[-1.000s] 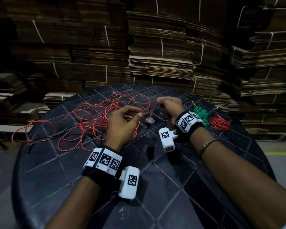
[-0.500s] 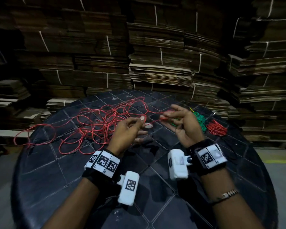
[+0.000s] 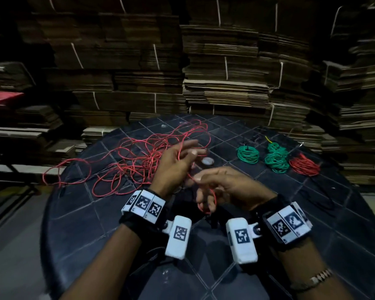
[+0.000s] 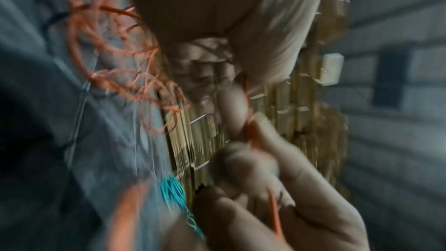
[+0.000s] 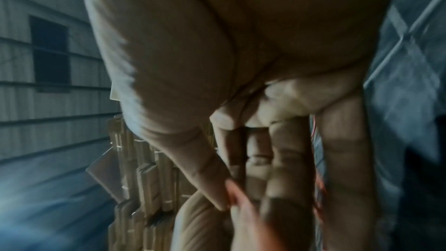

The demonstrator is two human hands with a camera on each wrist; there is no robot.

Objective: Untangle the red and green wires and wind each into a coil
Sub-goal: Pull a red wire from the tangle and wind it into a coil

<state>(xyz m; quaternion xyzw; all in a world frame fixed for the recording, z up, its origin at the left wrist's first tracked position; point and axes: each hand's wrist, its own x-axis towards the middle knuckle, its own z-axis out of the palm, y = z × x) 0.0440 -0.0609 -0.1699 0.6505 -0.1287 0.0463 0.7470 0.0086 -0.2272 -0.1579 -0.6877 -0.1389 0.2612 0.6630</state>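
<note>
A long red wire [image 3: 136, 163] lies in loose loops over the left half of the black round table [image 3: 91, 215]. One strand rises from the loops to my left hand [image 3: 191, 150], which pinches it above the table's middle. It runs on to my right hand [image 3: 206, 191], just nearer me, where a small loop hangs round the curled fingers. The blurred left wrist view shows the strand [image 4: 251, 135] between both hands. In the right wrist view the thumb [image 5: 212, 188] presses against the forefinger. Two green coils [image 3: 248, 154] [image 3: 276, 159] and a red coil [image 3: 304, 166] lie at the right.
A small round object [image 3: 207, 161] lies on the table just beyond my hands. Tall stacks of bundled flat cardboard [image 3: 221, 83] wall in the far side and both flanks. A loop of red wire [image 3: 65, 172] hangs over the table's left edge.
My right hand has drawn back toward me with the red strand, now looped round its fingers. The left hand has risen a little. The green coils have come into full view.
</note>
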